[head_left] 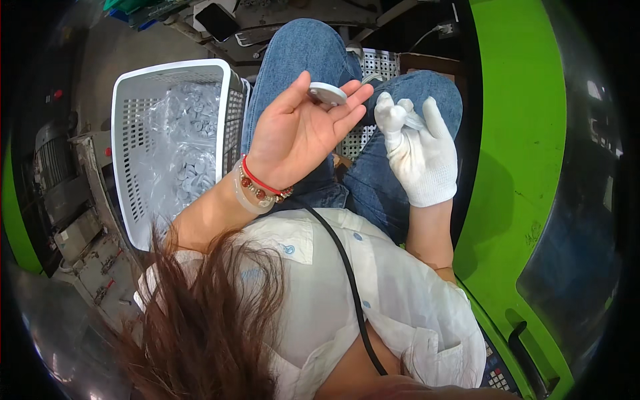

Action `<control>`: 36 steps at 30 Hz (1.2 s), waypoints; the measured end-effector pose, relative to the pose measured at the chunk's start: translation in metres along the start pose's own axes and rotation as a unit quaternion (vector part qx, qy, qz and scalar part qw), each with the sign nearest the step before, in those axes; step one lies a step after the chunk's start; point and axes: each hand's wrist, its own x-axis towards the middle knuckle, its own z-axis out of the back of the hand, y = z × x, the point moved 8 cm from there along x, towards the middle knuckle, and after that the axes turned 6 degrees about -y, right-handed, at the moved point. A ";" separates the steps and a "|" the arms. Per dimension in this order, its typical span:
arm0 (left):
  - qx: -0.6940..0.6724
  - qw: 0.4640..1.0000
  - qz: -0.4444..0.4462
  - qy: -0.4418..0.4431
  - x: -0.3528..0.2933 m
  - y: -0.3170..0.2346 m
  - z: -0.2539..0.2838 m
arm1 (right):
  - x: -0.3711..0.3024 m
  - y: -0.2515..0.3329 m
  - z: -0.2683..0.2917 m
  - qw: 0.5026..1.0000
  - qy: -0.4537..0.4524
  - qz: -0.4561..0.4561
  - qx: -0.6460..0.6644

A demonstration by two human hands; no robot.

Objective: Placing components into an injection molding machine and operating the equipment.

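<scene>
A flat, round grey disc (pixel 328 93) with small marks on its face rests between the thumb and fingers of my left hand (pixel 293 130), which is bare with the palm turned up. To its right, my right hand (pixel 421 153) wears a white knitted glove. Its bent fingers and thumb hold a small, pale, translucent piece (pixel 415 120), whose exact shape is partly hidden by the glove. The two hands are apart, both above my knees in blue jeans.
At my left stands a white plastic basket (pixel 230 133) with clear bags of small grey parts (pixel 197 177). A bright green machine panel (pixel 517 133) runs along my right. Beyond my knees are a perforated white crate (pixel 382 61) and a dark phone (pixel 217 23).
</scene>
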 end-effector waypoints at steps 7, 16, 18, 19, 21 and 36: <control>0.169 0.984 -0.049 -0.011 -0.002 -0.009 0.011 | -0.004 -0.005 -0.008 0.983 -0.003 0.056 -0.174; 0.326 0.939 -0.094 -0.065 -0.007 -0.014 0.013 | -0.006 -0.006 -0.012 0.971 -0.026 0.085 -0.222; 0.291 0.952 -0.088 -0.043 -0.006 -0.013 0.011 | -0.010 -0.004 -0.015 0.959 -0.025 0.117 -0.257; 0.277 0.957 -0.083 -0.032 -0.006 -0.011 0.010 | -0.009 -0.005 -0.014 0.959 -0.024 0.116 -0.256; 0.264 0.961 -0.077 -0.020 -0.005 -0.011 0.008 | -0.010 -0.001 -0.015 0.926 -0.004 0.157 -0.344; 0.203 0.978 -0.044 -0.008 -0.005 -0.007 0.009 | -0.013 -0.016 -0.023 0.965 0.052 0.033 -0.257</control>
